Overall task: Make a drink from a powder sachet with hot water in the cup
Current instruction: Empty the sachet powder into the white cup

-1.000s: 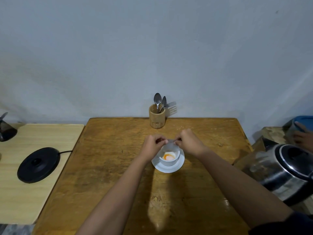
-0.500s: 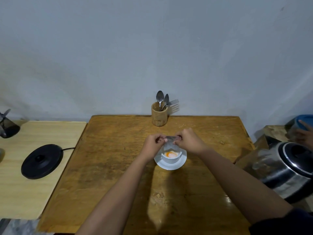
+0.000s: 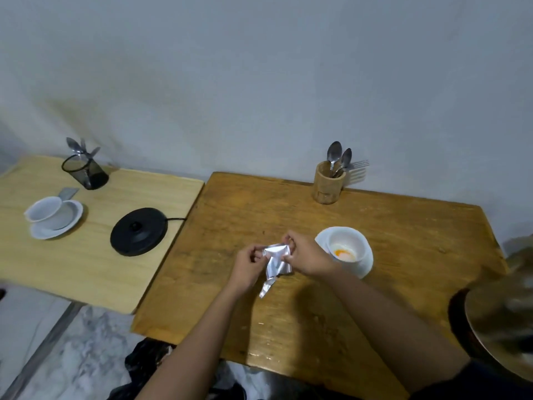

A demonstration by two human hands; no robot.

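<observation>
Silver powder sachet (image 3: 277, 259) at frame centre, crumpled, pinched between left hand (image 3: 250, 265) and right hand (image 3: 306, 256), both closed on its top edge, above the brown wooden table (image 3: 317, 307). Just right of it, white cup (image 3: 347, 249) on a saucer (image 3: 366, 265) with orange powder inside. Further back, wooden holder (image 3: 328, 183) with spoons. Over on the left, black kettle base (image 3: 139, 235) on the lighter table (image 3: 86, 255).

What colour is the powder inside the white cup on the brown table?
The powder in the cup is orange with a paler, whitish patch; the head view shows it.
</observation>
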